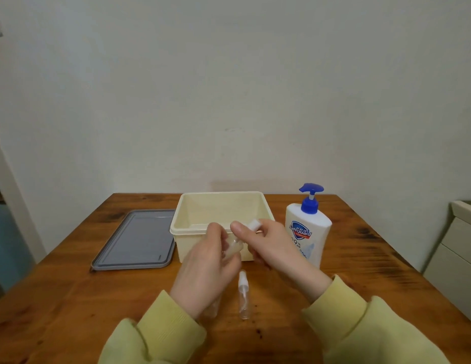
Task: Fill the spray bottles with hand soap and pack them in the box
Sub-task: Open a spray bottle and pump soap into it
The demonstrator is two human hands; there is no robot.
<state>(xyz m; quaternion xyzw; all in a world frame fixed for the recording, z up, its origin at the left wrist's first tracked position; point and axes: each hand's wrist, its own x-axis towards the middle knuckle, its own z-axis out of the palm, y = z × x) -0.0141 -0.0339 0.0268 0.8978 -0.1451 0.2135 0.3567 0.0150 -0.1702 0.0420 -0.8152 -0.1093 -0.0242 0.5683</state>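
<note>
1. Brown wooden bench (360,258), pale wall (229,88).
2. Cream plastic box (210,211) — flat grey lid (139,237) left, blue-pump white soap bottle (308,232) right.
3. Before it, my left fingers (216,232) grip a small clear spray bottle (233,248) — right fingers (239,229) pinch a white spray cap (254,224).

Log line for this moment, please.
left hand grips clear bottle | right hand pinches spray cap | second bottle lies on table | box open

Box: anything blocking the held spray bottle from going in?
Nothing visible. The box is open-topped; its grey lid lies on the table to its left. The left hand holds the spray bottle at the near wall.
</note>
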